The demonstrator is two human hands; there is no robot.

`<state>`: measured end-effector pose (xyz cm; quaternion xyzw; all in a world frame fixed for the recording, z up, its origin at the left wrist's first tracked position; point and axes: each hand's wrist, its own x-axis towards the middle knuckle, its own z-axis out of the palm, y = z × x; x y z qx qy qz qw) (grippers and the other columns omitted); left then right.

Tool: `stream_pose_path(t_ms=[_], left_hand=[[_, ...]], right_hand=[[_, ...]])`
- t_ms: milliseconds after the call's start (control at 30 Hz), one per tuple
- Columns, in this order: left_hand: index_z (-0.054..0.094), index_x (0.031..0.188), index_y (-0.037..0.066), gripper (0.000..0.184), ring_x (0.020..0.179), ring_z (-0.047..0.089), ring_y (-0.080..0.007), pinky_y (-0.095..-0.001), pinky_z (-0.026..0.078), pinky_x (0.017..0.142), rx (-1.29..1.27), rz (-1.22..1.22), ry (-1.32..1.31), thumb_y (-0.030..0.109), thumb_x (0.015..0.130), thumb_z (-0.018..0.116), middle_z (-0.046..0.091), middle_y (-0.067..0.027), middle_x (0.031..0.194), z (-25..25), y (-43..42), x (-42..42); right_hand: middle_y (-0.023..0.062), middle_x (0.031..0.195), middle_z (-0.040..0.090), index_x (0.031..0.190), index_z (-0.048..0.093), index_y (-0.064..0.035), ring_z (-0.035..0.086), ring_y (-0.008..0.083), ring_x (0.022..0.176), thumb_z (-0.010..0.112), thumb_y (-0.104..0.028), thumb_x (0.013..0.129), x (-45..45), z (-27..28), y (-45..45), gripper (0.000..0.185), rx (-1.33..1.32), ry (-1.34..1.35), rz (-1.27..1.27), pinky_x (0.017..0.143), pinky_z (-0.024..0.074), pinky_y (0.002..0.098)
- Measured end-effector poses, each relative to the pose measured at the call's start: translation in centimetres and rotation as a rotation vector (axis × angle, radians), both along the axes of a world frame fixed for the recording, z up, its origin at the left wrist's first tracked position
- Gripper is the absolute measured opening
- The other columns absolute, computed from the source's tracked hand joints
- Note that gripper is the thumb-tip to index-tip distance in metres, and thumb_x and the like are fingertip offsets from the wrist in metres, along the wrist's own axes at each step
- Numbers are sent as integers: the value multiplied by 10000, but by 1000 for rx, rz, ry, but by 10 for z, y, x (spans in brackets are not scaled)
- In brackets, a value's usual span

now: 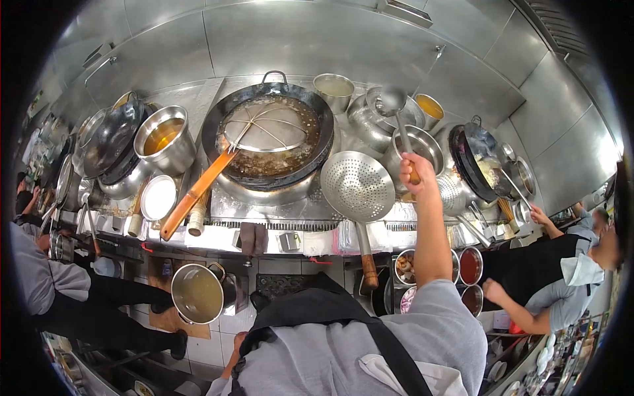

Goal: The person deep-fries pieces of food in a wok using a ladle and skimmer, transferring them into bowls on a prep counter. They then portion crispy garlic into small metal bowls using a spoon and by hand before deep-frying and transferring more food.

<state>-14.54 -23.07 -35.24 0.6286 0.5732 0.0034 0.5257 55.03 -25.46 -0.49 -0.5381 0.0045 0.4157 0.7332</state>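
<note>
My right hand (417, 174) is wrapped round the wooden end of a metal ladle (391, 100), whose bowl is over the pots at the back. Low in view, beside the black apron (297, 307), only part of my left hand (239, 340) shows; its fingers are mostly hidden. A large wok (218, 155) holds bubbling brown oil, and a round mesh strainer (264, 129) with a long bamboo handle (198, 191) lies across it. Left of my right hand, a perforated metal strainer (358, 187) rests on the counter, its wooden handle (370, 270) towards me.
A pot of orange liquid (165, 138) stands left of the wok. Below the counter are a pot of cloudy liquid (197, 294) and, at right, a container of red sauce (471, 264). One person (86, 290) is at left; another (541, 270) works a smaller wok (485, 158) at right.
</note>
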Motion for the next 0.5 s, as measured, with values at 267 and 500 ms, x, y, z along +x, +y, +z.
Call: stream_pose_path(t_ms=[267, 500], left_hand=[[735, 966, 32, 255, 849, 684, -208, -322, 533, 800, -20, 61, 21, 239, 846, 648, 729, -108, 913, 3, 11, 22], [733, 987, 31, 267, 865, 684, -208, -320, 532, 807, -7, 84, 24, 241, 841, 654, 731, -110, 921, 5, 9, 30]], right_hand=[[-8, 616, 503, 837, 497, -99, 445, 95, 432, 619, -131, 884, 32, -6, 12, 134, -428, -641, 29, 359, 340, 255], [-40, 578, 476, 769, 514, -105, 436, 63, 438, 574, -113, 909, 61, -5, 31, 152, -25, 22, 11, 384, 333, 223]])
